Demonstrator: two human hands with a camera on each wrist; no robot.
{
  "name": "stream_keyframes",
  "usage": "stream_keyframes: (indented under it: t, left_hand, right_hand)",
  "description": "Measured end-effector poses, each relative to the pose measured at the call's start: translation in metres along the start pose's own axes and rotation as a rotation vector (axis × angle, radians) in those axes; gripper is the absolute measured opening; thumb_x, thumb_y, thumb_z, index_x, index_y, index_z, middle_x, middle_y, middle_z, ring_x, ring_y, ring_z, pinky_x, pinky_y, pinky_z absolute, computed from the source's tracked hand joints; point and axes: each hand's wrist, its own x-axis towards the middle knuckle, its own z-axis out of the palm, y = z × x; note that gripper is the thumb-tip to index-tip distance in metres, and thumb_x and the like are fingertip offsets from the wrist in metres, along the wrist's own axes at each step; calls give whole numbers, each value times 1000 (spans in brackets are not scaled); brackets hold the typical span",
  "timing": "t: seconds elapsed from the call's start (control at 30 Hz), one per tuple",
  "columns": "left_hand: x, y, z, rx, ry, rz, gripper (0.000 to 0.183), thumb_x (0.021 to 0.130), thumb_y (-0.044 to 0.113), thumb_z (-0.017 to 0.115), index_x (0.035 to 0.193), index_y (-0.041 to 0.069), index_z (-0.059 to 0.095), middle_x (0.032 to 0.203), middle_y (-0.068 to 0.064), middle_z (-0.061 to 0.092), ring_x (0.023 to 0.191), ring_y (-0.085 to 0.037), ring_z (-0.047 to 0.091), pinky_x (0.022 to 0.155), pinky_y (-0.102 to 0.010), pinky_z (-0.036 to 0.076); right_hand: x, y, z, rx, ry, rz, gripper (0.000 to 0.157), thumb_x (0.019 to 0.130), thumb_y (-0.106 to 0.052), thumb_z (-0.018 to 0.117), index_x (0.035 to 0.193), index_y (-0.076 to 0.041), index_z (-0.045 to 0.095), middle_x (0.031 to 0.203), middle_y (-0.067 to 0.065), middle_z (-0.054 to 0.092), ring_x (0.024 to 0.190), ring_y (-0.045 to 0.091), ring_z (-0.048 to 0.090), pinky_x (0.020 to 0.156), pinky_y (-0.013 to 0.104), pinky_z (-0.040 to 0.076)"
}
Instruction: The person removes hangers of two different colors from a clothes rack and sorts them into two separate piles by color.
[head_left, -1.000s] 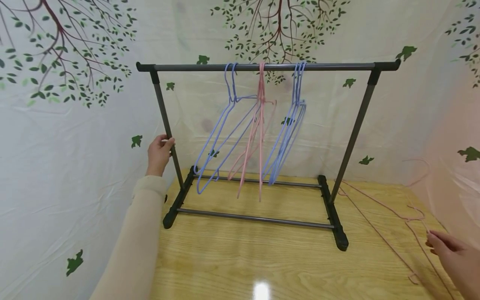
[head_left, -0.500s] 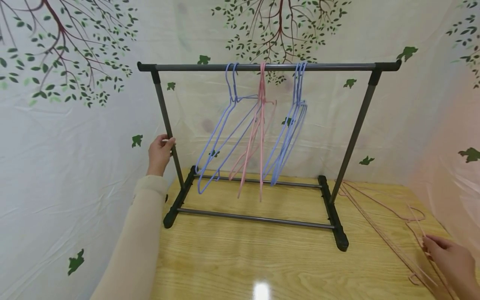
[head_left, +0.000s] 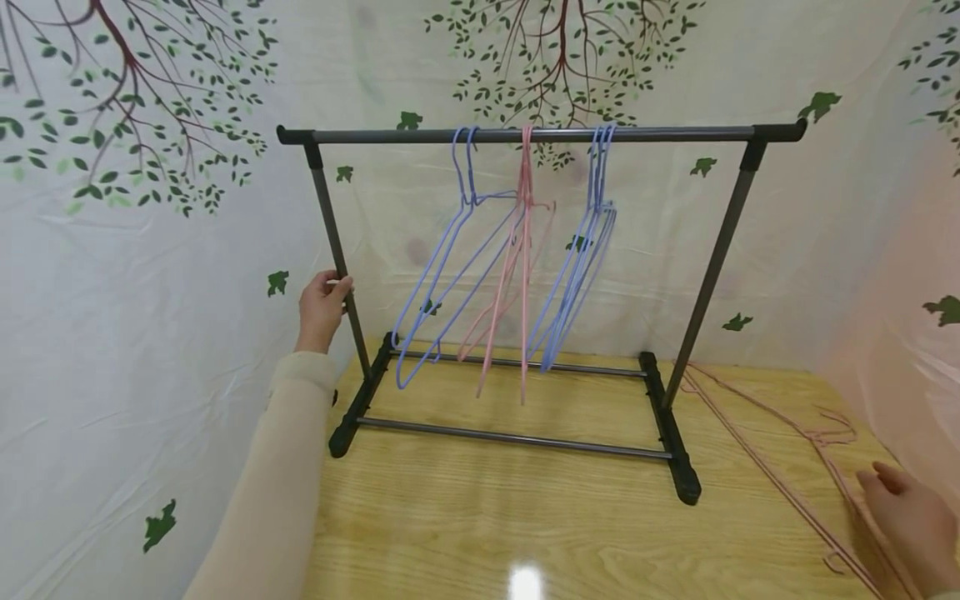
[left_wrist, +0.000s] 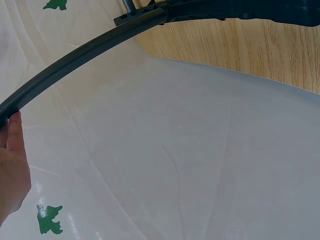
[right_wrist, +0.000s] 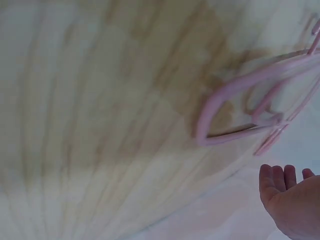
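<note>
- Pink hangers [right_wrist: 250, 79] lay on the tabletop [head_left: 487, 500], to the right of the rack [head_left: 412, 136], their long bars running from near its right post towards the picture's lower right corner; they overlapped, and I could not tell how many there were.
- Right hand [head_left: 911, 525] was just beside those hangers; the right wrist view showed its fingers relaxed and slightly bent, apart from the pink bars and with hold of nothing.
- Left hand [head_left: 321, 312] gripped the left post [head_left: 328, 221] partway up, thumb on the near side and fingers closed around it; the wrist view showed fingertips against the dark tube.
- Dark and upright, the rack stood on two black feet joined by two low bars.
- From its top rail hung two blue hangers [head_left: 467, 200] towards the left, a pink bunch [head_left: 523, 275] near the middle and a tight blue bunch [head_left: 597, 196] further right, all by their hooks.
- A cream sleeve [head_left: 258, 467] covered the left arm.
- Behind everything hung a pale sheet [head_left: 150, 350] patterned with branches and green leaves.
- Bright light glared on the wood grain near the front.
</note>
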Motion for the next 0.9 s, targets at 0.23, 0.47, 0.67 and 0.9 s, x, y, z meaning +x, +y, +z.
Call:
stream_keyframes:
  t: [0.23,0.47,0.67,0.9]
  left_hand:
    - [0,-2,0,17,5,10,46,102,41,54,133,7,53,113,-8,61,101,-18,56,95,-43,50]
    - [1,-3,1,5,2,3,45,102,39,55,134,7,53,114,-8,60,104,-20,56,96,-43,49]
    - [1,-1,0,13,5,-4,46,102,39,54,134,6,52,115,-8,61,106,-21,56,96,-41,49]
    - [1,-1,0,28,10,-2,47,102,41,54,134,7,52,117,-9,62,105,-19,56,93,-40,50]
  right_hand:
    - [4,-21,-1,74,12,48,55,104,-32,42,135,13,45,121,33,58,115,58,46,98,62,33]
    - [0,-54,-8,180,82,-14,56,103,-36,48,137,9,49,83,-26,61,82,3,57,79,23,45]
    - [-5,-101,-10,345,123,-98,52,100,-34,57,136,3,57,80,-45,45,74,-22,42,58,7,40]
    - [-10,-165,-15,344,163,-242,47,100,-33,58,132,2,61,89,-43,44,83,-22,41,63,4,38]
